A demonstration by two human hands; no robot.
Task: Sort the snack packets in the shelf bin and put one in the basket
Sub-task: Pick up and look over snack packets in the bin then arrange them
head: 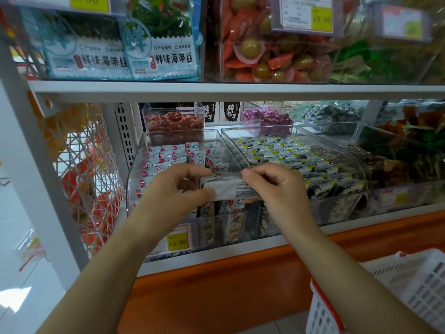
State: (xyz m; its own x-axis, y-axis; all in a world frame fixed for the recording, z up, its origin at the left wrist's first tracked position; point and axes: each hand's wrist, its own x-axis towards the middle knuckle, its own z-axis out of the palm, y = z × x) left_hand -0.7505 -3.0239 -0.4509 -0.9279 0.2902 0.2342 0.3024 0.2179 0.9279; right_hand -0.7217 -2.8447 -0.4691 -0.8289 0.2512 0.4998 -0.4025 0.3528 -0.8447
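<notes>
Far to the left of the fingers hangs a white wire rack (89, 179) with orange goods behind its mesh. The left hand (173, 189) grips the left end of a silver snack packet (231, 188), its fingers (192, 168) curled over the top edge and the thumb pressed against the lower edge. The packet lies level between the two hands, just over the front of the clear shelf bin (134, 169). Behind the fingertips, deeper in that bin, lie rows of red-dotted packets (168, 155). Below the thumbs more packets stand upright against the bin's front wall, and a yellow price tag (177, 241) sits lower still. The right hand (272, 186) holds the packet's right end, forefinger bent onto the top corner and the other fingers curled. Beyond its knuckles the neighbouring bin holds yellow-marked packets (277, 150). Well below and to the right of the right hand stands a white basket (409, 280) with a red handle.
</notes>
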